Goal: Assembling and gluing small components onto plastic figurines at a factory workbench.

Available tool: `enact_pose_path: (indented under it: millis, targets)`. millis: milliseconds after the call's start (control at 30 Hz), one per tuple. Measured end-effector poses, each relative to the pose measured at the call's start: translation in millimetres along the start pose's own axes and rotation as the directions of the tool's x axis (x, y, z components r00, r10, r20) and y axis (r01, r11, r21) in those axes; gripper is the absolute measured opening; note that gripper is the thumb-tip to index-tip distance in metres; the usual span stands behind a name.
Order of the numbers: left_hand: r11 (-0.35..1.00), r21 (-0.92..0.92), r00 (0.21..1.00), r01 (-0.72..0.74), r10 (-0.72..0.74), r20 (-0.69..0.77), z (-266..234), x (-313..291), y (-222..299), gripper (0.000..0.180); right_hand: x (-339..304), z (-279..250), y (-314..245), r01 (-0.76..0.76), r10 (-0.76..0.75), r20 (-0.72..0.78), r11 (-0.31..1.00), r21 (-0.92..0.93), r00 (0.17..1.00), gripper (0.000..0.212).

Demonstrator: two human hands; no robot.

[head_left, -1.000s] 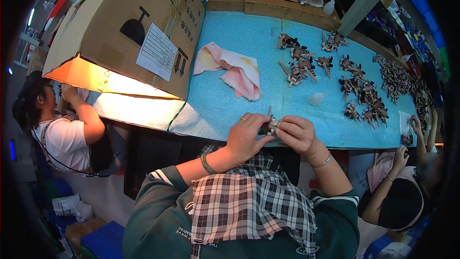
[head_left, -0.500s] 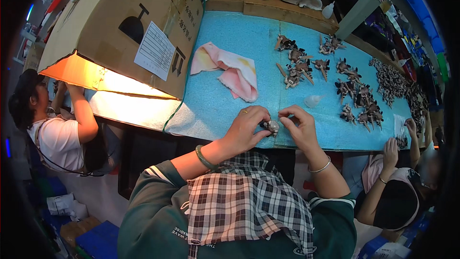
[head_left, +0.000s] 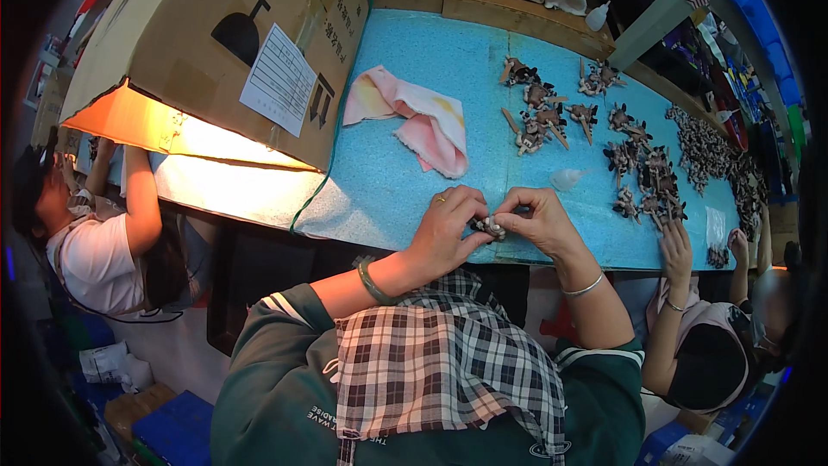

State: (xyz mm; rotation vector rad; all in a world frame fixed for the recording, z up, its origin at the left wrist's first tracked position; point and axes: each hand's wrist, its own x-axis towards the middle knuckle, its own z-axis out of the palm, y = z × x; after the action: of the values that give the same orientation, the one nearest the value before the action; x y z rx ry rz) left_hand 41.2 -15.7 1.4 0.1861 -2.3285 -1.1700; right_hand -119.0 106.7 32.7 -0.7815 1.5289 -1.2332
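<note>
Between my two hands, near the front edge of the blue table, is a small grey-and-dark figurine. My left hand pinches it from the left between thumb and fingers. From the other side my right hand has its thumb and fingertips closed at the figurine; whether something tiny sits between them is hidden. Beyond my right hand lies a small translucent squeeze bottle. Farther back are several similar brown-and-dark figurines, some with flat wooden sticks.
A pink cloth lies left of centre. A large cardboard box with a bright lamp glow beneath stands at the left. Many small pieces are heaped at the right. A co-worker's hand reaches the figurines; another person sits left.
My right hand has come left, its fingertips now meeting the figurine. The right co-worker's hand has moved left, from the small bag to the grouped figurines.
</note>
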Motion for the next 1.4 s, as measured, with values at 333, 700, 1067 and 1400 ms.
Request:
enact_pose_path:
  millis: [333,700,1067,1400]
  targets:
    - [0.992,-0.123,1.000,0.022,-0.022,-0.004,0,10,0,0.034,-24,20,28,0.465,-0.638,-0.258,0.731,-0.499,0.725,0.019]
    - [0.972,-0.235,1.000,-0.001,-0.004,-0.019,9,11,-2,0.033,-17,25,38,0.502,-0.760,-0.257,0.604,-0.619,0.597,0.024]
    - [0.975,0.104,0.981,-0.195,0.195,0.008,7,9,-8,0.024,-16,26,40,0.510,-0.813,-0.212,0.519,-0.686,0.543,0.024]
    - [0.986,0.033,0.987,-0.162,0.163,-0.012,5,8,-9,0.029,-25,26,35,0.432,-0.666,-0.392,0.726,-0.536,0.634,0.033]
